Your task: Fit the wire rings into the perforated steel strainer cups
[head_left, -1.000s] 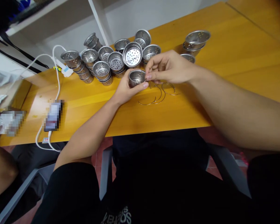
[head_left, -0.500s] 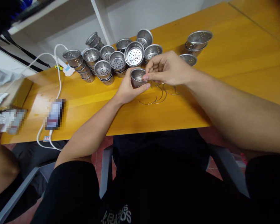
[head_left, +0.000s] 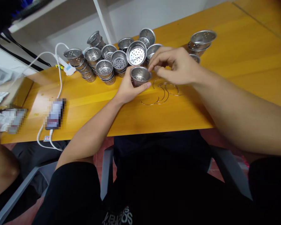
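Clamped in the left hand (head_left: pixel 127 90), between thumb and fingers, is a perforated stainless-steel cup (head_left: pixel 140 77), held mouth up above the front part of the wooden table (head_left: pixel 178 115). At its right rim hovers the right hand (head_left: pixel 179 67), fingers curled; whether they pinch anything cannot be told. Curved wires (head_left: pixel 164 93) lie just beside the cup. Beyond stand clustered, partly stacked perforated cups (head_left: pixel 104 69), with more cups (head_left: pixel 202 40) apart on the right. A smartphone (head_left: pixel 55 114) lies left.
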A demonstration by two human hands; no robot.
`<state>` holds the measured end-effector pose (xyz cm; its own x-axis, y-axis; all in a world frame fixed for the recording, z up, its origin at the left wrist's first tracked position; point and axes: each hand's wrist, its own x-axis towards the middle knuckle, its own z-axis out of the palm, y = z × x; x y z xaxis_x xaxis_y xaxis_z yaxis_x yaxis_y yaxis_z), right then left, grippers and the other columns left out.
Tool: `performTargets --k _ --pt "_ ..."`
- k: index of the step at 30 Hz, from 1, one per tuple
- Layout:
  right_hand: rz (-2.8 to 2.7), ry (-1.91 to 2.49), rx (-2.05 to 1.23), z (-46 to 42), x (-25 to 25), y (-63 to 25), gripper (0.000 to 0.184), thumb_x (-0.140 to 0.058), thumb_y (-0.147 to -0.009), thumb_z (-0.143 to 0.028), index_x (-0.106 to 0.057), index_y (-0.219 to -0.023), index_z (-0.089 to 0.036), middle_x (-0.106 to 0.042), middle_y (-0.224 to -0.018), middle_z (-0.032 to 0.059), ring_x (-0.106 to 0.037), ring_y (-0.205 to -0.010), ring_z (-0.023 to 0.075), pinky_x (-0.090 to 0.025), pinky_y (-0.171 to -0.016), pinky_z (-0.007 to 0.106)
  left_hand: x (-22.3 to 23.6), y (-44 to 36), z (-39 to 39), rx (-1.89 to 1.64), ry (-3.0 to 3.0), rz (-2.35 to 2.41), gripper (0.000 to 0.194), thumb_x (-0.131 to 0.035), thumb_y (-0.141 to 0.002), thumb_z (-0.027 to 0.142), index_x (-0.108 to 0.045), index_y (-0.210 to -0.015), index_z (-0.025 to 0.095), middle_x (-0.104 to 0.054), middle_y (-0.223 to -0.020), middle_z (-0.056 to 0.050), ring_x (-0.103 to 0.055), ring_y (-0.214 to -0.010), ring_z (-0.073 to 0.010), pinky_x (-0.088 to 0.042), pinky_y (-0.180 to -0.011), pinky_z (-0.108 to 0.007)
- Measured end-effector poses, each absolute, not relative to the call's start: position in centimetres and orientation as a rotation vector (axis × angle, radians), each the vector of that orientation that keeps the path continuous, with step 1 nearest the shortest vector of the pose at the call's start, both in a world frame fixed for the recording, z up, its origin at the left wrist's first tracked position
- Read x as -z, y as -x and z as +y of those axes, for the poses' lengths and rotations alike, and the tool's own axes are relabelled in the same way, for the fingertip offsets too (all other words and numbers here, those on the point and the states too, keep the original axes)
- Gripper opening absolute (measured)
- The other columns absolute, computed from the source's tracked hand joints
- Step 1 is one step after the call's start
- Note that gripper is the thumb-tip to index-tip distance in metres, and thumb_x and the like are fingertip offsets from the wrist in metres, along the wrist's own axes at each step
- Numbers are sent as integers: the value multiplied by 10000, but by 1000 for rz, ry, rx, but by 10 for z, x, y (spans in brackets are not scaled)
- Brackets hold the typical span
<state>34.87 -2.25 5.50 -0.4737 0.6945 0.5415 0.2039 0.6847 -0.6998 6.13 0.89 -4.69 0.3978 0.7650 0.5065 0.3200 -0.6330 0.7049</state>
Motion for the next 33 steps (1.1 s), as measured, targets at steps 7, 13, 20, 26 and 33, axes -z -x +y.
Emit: performTargets --k 7,13,20,26,33 --pt "-2071 744 -879 -24 -51 -343 273 -1036 -773 -517 -963 -1017 -417 -847 -1365 113 -677 -1129 385 -603 -976 576 47 -61 10 -1153 -2178 890 1135 -897 -987 1059 -548 -1762 306 -769 -1628 -144 -825 -1555 -369 -632 -1452 -651" --pt "-2039 736 -950 -30 -54 -338 333 -1103 -732 -490 -938 -1012 -418 -820 -1252 96 -698 -1161 390 -635 -995 574 57 -57 18 -1168 -2200 837 1133 -917 -1016 1009 -504 -1799 301 -739 -1655 -160 -775 -1661 -401 -601 -1499 -695" --pt "-1982 620 -689 -8 -55 -367 228 -1073 -928 -459 -945 -1071 -336 -820 -1278 128 -700 -975 282 -646 -913 490 55 -63 13 -1168 -2053 869 1044 -980 -1055 881 -482 -1819 374 -736 -1691 -157 -848 -1532 -330 -787 -1280 -572" --pt "-1717 1016 -130 29 -40 -393 267 -939 -1095 -108 -986 -1261 -311 -817 -1436 149 -748 -1045 260 -669 -1008 448 51 -58 9 -1105 -2021 844 881 -977 -1126 689 -520 -1801 358 -711 -1707 -154 -828 -1405 -268 -796 -1217 -528" --pt "-1828 1242 -183 24 -37 -376 143 -895 -1163 -259 -905 -1216 -392 -782 -1405 76 -750 -1294 352 -593 -1329 631 45 -61 2 -1053 -1921 807 809 -978 -1123 585 -519 -1725 302 -679 -1727 -149 -793 -1393 -229 -769 -1189 -473"
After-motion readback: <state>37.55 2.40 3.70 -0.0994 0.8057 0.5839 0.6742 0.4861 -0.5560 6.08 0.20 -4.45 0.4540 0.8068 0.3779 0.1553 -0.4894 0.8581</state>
